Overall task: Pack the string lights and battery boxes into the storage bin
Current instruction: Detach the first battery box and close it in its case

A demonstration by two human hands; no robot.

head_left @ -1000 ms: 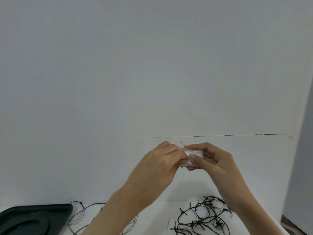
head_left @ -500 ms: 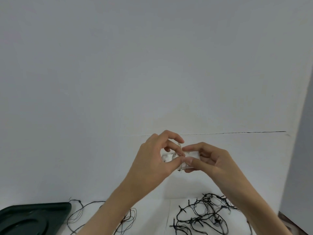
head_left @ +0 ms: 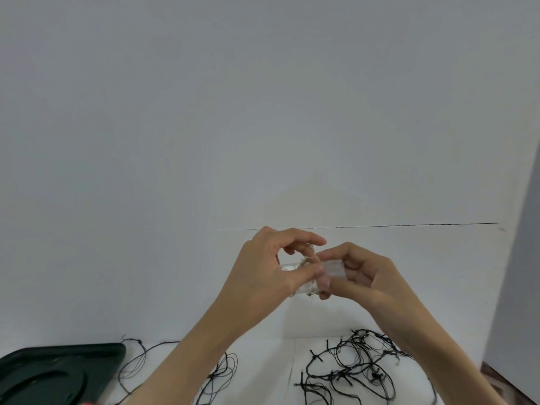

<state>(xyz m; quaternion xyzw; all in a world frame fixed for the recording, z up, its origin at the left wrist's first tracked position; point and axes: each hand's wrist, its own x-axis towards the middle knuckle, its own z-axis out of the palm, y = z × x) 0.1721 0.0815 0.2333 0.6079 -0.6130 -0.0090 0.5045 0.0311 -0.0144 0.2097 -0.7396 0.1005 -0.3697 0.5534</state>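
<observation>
Both hands are raised in front of the white wall and hold a small clear battery box (head_left: 333, 268) between them. My right hand (head_left: 359, 273) grips its right end with thumb and fingers. My left hand (head_left: 271, 270) pinches a thin pale wire (head_left: 309, 260) wound around the box's middle. A tangle of black string lights (head_left: 350, 372) lies on the white table below my right arm. More thin black wire (head_left: 140, 363) loops beside the dark green bin (head_left: 58, 372) at the lower left.
The white table (head_left: 263, 372) meets the white wall just behind the lights. A grey panel (head_left: 520, 287) stands along the right edge. Something red (head_left: 87, 402) peeks at the bottom edge by the bin.
My left hand has opened its fingers into a loop and carried the thin wire around the box. The right hand keeps its hold; the view has tilted slightly.
</observation>
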